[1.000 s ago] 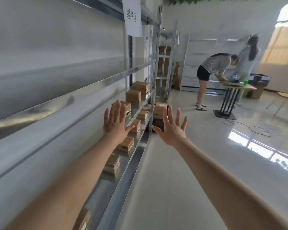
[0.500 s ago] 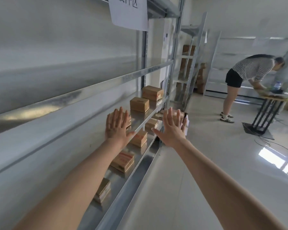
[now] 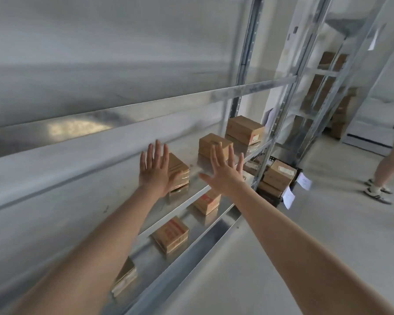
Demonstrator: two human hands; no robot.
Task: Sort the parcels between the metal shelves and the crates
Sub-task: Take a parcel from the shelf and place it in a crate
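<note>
**A:** Both arms are stretched out toward the metal shelves. The left hand is spread flat with straight fingers and has nothing in it.

**B:** Same on the other side. The right hand is wide open, thumb out, palm facing the rack, also empty.

**A:** Parcels now. On the middle board there are three brown boxes in a row. The far parcel is at the far end by the upright, the second parcel is near it, and the third parcel is right behind the left hand.

**B:** Is it touching that one? I can't tell. The thumb overlaps it.

**A:** On the lower board, the red-striped parcel lies by the front edge. Another box is farther along, and the nearest box is partly hidden by the left forearm.

**B:** On the floor past the rack's far end is a black crate with stacked boxes in it and paper slips on its side. A person's legs show at the right.
</note>
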